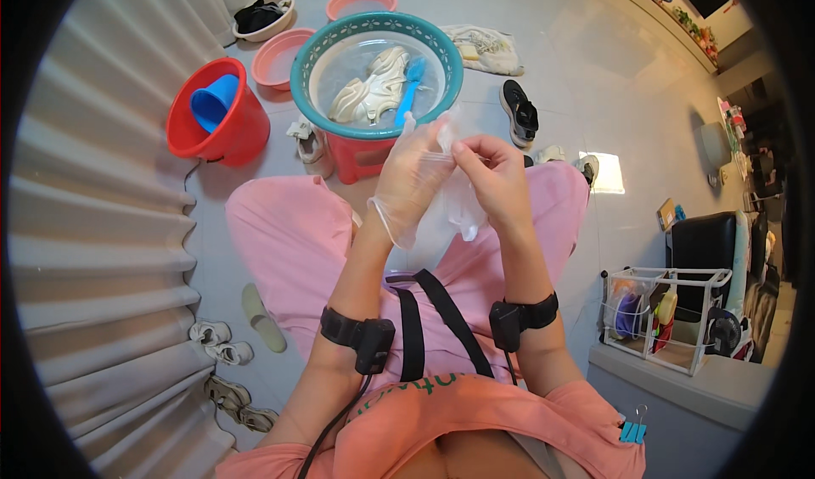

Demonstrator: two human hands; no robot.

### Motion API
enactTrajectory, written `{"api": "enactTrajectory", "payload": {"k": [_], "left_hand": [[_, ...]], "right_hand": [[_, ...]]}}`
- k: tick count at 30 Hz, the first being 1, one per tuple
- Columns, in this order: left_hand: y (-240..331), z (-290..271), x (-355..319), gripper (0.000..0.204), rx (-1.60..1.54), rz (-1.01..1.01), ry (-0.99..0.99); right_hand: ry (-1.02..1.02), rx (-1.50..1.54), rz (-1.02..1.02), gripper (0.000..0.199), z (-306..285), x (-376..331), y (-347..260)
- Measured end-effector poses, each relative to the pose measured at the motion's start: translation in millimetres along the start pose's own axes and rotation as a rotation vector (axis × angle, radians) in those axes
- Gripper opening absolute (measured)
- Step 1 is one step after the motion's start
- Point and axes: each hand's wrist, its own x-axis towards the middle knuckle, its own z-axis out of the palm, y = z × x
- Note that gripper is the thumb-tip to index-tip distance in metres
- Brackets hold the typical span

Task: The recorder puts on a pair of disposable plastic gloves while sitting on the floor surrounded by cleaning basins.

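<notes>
My left hand [409, 175] wears a loose clear plastic glove, its cuff open around the wrist. Its fingers are bent toward a second clear glove [463, 209], which hangs crumpled between my hands. My right hand [495, 176] is bare and pinches this glove near its top, close to the left fingertips. Just beyond my hands, a teal-rimmed basin [304, 105] of water rests on a red stool [350, 158]. In the basin lie a cream-white sneaker [373, 87] and a blue brush [409, 92].
A red bucket [246, 131] holding a blue scoop [214, 104] stands at the left. Pink basins [273, 64] and a cloth [492, 59] lie farther off. A black shoe [519, 114] is at the right. A white wire rack [666, 326] stands near right; curtains [102, 182] hang left.
</notes>
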Motion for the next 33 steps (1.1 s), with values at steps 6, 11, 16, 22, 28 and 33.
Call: {"api": "enactTrajectory", "payload": {"k": [6,11,16,22,28,33], "left_hand": [[-7.2,-3.3,-5.2,0.045,-0.455,-0.213,0.303],[-5.7,2.1,-2.6,0.041,-0.215,-0.099,0.317],[-12.7,3.1,-3.4,0.04,-0.056,-0.104,0.358],[-31.4,5.8,-8.8,0.035,-0.635,-0.397,0.238],[-34.1,1.4,-22.0,0.036,-0.821,-0.454,0.166],[-28.1,1.6,-30.3,0.037,-0.925,-0.445,0.204]], "right_hand": [[0.201,0.114,-0.165,0.012,-4.4,-3.2,0.2],[-0.09,-0.133,-0.04,0.014,12.0,-12.8,8.5],[-0.174,-0.125,0.013,0.019,19.3,-18.9,18.6],[-0.233,-0.148,-0.041,0.009,18.0,-5.8,43.2],[-0.217,-0.128,-0.078,0.005,28.8,-13.8,73.8],[-0.218,-0.161,-0.194,0.004,39.0,-20.0,75.6]]}}
